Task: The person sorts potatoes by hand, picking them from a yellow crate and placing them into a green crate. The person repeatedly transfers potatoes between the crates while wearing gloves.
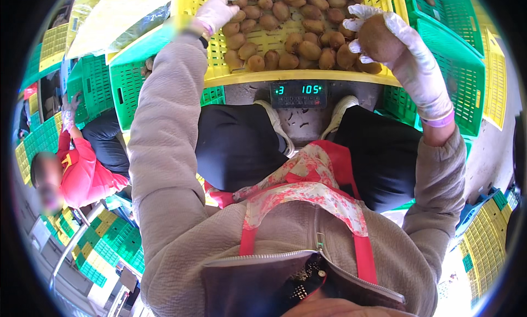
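My right hand (424, 70), in a whitish glove, is shut on a large brown kiwifruit (379, 38), raised over the right side of a yellow plastic crate (304, 76). My left hand (216, 11), gloved too, reaches over the crate's left edge, its fingertips at the kiwifruit there. Whether it grips one cannot be told. Many loose kiwifruit (309, 50) lie in the crate, and part of its yellow slatted floor shows between them.
Below the crate's near edge, a scale display (298, 94) shows lit digits. Green crates stand left (127, 90) and right (453, 74). Clear plastic film (144, 27) lies at the upper left. A co-worker in red (92, 177) sits further left, beside stacked crates (119, 239).
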A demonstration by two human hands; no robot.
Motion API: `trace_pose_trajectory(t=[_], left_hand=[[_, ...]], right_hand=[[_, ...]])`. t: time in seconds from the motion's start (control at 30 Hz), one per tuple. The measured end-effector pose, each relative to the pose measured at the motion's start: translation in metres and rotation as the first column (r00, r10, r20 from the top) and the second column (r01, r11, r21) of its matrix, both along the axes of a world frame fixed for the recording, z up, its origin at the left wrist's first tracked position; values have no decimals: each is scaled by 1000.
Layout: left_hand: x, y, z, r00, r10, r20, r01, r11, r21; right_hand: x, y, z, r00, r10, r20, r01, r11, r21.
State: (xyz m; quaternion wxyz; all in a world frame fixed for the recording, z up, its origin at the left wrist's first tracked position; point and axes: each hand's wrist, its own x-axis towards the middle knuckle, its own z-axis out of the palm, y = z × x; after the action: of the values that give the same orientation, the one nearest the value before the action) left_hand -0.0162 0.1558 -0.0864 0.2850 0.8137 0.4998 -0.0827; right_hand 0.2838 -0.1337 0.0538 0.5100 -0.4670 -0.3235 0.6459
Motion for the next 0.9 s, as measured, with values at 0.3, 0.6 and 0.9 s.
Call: trace_pose_trajectory(t=[0.3, 0.6, 0.9], left_hand=[[-2, -8, -48, 873, -160, -462, 289, 930, 225], [-24, 22, -56, 827, 497, 264, -294, 782, -550], [47, -100, 104, 686, 388, 615, 188, 723, -665]], right_hand=[[-12, 13, 30, 996, -24, 87, 42, 977, -211], [-4, 9, -2, 995, 95, 36, -90, 990, -106], [-7, 7, -15, 978, 143, 155, -139, 990, -31]])
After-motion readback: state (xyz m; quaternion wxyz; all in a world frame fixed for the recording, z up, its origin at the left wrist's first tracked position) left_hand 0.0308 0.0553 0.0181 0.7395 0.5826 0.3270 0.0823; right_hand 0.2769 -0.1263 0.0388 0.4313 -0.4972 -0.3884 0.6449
